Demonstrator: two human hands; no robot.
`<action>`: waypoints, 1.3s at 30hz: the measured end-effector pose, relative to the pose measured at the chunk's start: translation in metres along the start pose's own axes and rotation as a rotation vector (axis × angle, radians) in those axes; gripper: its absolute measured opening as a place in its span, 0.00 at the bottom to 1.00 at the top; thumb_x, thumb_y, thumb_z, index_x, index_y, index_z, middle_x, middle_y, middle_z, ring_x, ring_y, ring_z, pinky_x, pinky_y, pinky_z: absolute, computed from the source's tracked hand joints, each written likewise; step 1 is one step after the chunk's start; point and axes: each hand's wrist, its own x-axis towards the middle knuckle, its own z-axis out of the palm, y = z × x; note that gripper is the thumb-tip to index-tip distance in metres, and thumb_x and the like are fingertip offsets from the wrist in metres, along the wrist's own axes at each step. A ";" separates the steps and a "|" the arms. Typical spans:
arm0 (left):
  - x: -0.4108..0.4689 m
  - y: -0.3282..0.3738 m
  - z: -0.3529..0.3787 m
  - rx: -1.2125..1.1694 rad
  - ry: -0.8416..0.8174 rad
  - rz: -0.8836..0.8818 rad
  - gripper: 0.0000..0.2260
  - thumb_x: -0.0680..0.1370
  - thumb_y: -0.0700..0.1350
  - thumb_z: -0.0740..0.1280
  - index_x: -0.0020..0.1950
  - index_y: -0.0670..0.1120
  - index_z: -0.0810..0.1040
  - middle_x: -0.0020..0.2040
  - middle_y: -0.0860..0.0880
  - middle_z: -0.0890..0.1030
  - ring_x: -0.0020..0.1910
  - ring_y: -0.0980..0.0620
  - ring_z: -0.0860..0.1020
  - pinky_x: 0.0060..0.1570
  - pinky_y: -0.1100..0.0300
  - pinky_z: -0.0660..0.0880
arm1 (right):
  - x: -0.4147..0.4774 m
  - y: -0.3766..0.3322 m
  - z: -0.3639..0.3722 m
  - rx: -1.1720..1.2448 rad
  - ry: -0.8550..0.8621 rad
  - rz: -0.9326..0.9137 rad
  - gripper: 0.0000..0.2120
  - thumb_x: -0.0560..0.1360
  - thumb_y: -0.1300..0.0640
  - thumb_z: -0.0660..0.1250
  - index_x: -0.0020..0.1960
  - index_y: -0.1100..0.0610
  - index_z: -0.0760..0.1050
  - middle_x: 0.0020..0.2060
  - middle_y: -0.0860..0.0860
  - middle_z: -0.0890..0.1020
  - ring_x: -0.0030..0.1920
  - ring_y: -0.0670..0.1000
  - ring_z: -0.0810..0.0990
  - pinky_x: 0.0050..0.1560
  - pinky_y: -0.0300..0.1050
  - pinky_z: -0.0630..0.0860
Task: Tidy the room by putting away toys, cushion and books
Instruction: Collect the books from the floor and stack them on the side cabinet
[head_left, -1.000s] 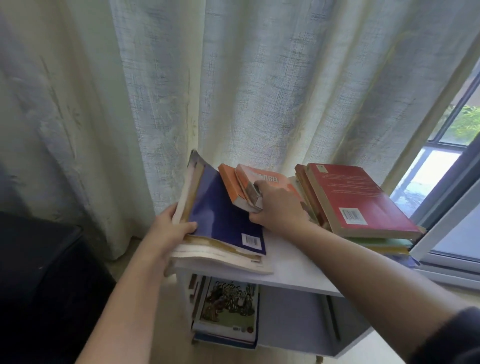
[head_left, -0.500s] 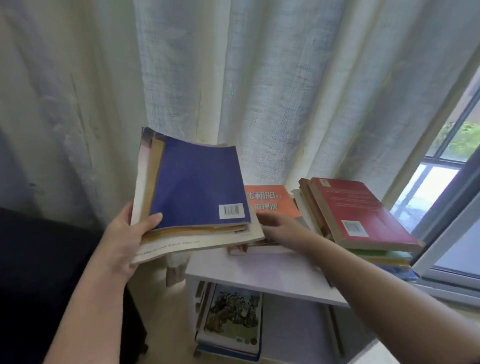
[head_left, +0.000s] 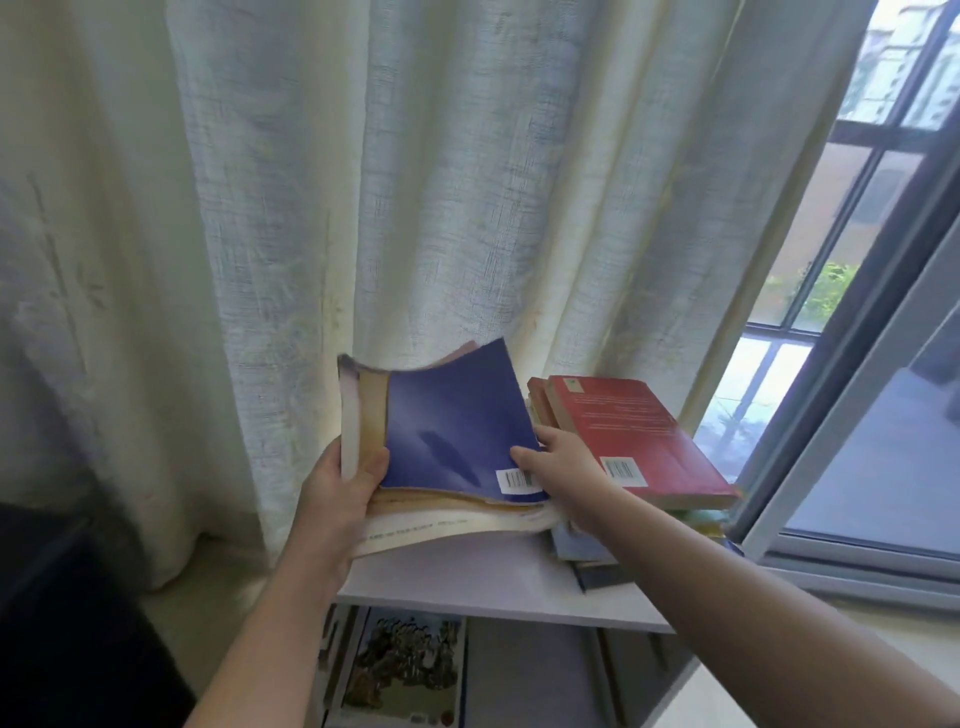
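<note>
Head view. Has brought the blue-covered bundle (head_left: 452, 431) down from mid-air to low over the white shelf top (head_left: 467, 577), just left of the red book stack (head_left: 639, 431). Grips its near-left corner with the left hand (head_left: 337, 488); pinches its right edge with the right hand (head_left: 566, 467), newly moved onto it. Probably about to set it down.

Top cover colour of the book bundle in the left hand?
Deep blue, with a white barcode sticker at its corner. The blue-covered book bundle shows best in the head view.

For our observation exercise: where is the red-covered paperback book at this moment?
Head view, right side: the red-covered paperback book tops a pile on the white shelf unit, just right of the right hand and the blue-covered book stack, beside the window.
</note>
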 end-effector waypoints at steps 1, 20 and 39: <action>0.000 -0.003 0.002 -0.001 0.004 -0.033 0.07 0.79 0.43 0.65 0.57 0.49 0.77 0.46 0.51 0.83 0.41 0.55 0.81 0.39 0.61 0.75 | -0.001 0.001 0.000 -0.065 0.013 -0.021 0.14 0.78 0.61 0.62 0.61 0.53 0.77 0.46 0.47 0.84 0.40 0.45 0.82 0.34 0.33 0.74; 0.011 -0.010 -0.052 0.162 0.150 -0.148 0.24 0.78 0.32 0.64 0.72 0.45 0.67 0.59 0.42 0.78 0.50 0.44 0.78 0.53 0.50 0.75 | 0.017 -0.009 -0.021 -0.298 0.332 -0.136 0.19 0.77 0.65 0.56 0.63 0.53 0.77 0.51 0.50 0.81 0.51 0.54 0.79 0.54 0.50 0.76; -0.013 0.005 -0.109 0.097 0.334 -0.001 0.21 0.79 0.37 0.64 0.71 0.50 0.69 0.56 0.46 0.78 0.55 0.43 0.76 0.55 0.45 0.74 | -0.007 -0.065 0.049 -1.368 0.149 -0.360 0.18 0.80 0.65 0.57 0.68 0.57 0.68 0.46 0.53 0.79 0.43 0.53 0.80 0.39 0.43 0.73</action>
